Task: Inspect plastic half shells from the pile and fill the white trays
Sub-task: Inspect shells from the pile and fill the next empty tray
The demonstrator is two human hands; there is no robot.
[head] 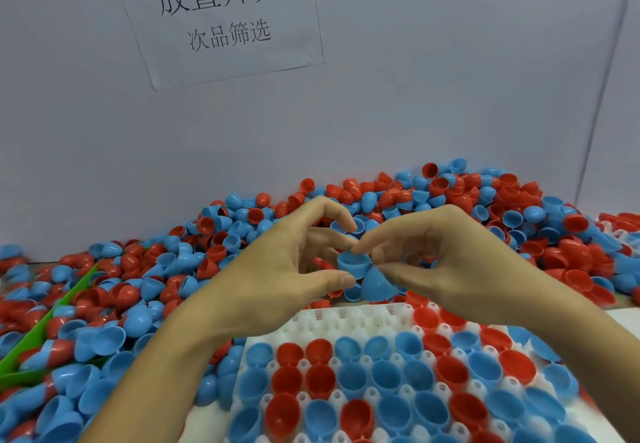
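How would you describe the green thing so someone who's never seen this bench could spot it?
Start at the white tray in front of the hands, then look left across the heap of red and blue half shells. Half buried there, a flat green tray runs diagonally toward the lower left edge. It is the only green item.

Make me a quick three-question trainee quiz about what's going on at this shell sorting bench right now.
1. True or false: both hands hold blue shells.
2. Which tray row is still unfilled: A near, B far?
3. What colour is the bin at the left?

Key:
1. True: left hand holds one blue shell, right hand the other blue shell.
2. B, far row of the white tray.
3. Green bin, amid the pile.
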